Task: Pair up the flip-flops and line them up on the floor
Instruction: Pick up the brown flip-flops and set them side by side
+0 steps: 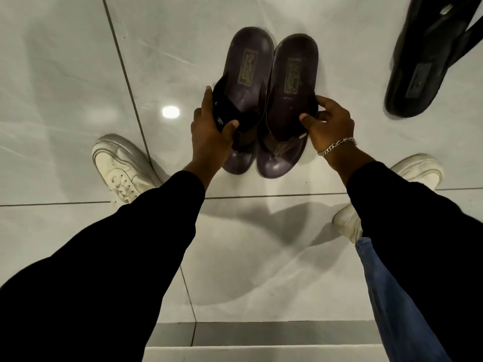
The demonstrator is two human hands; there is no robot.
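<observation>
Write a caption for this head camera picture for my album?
Left hand and right hand set two brown flip-flops together on the tiled floor.

Both hands' fingers (209, 96) curled, gripping.

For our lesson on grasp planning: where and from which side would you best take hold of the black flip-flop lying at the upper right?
Probably pinch the black flip-flop by its strap, coming from above. It lies sole-down on the floor apart from the brown pair, and the strap arches clear of the footbed, so fingers can likely slip under it.
</observation>
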